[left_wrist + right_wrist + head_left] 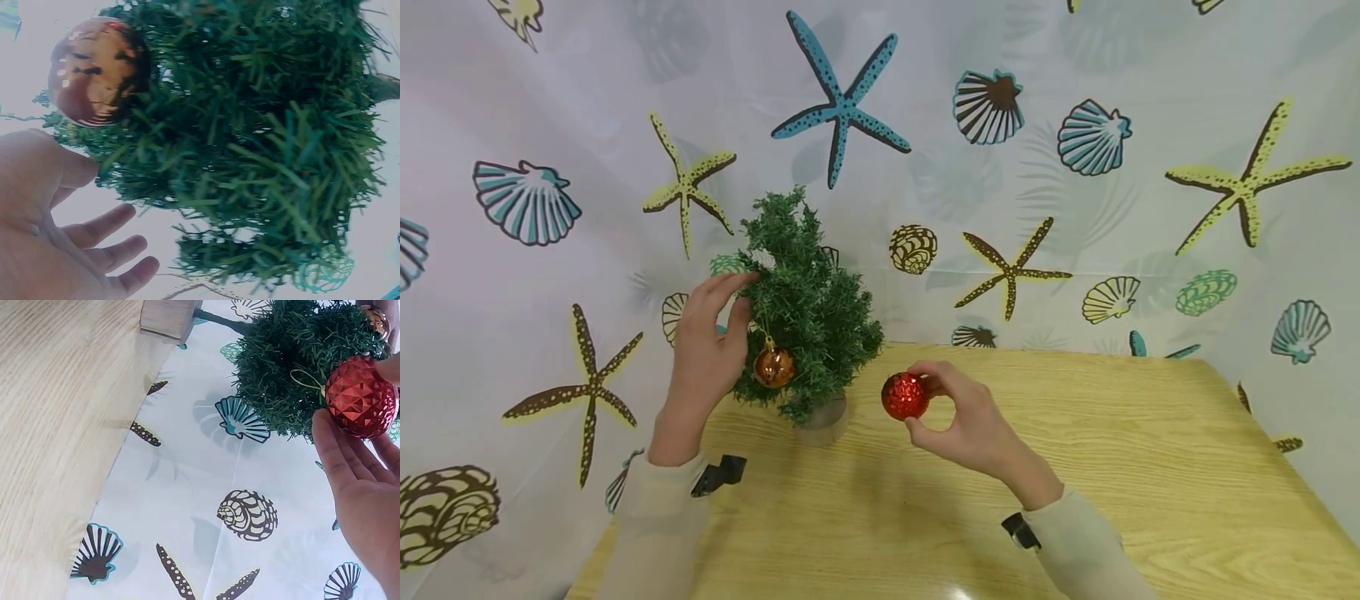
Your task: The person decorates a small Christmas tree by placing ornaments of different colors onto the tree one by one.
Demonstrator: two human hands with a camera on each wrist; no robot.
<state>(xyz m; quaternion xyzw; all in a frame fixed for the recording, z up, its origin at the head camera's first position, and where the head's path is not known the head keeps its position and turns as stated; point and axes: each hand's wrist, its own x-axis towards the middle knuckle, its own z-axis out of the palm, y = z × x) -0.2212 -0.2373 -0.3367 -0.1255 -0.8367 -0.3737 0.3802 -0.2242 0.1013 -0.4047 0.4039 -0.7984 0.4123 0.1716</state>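
A small green artificial Christmas tree [805, 300] stands upright on the left part of the table. From its left side hangs a shiny copper-orange bauble [773, 367], also seen in the left wrist view. My left hand [706, 346] is beside the tree, fingertips at the branches above that bauble, holding nothing visible. To the right of the tree, my right hand [962, 417] pinches a red faceted bauble [905, 397] between thumb and fingers, apart from the branches. In the right wrist view a gold loop shows on the red bauble [361, 397].
The tree rests on a pale round base [822, 422] upon a light wooden table [1075, 433]. A white curtain [925, 192] printed with starfish and shells surrounds the back and sides. Black straps [721, 476] sit at both wrists over light sleeves.
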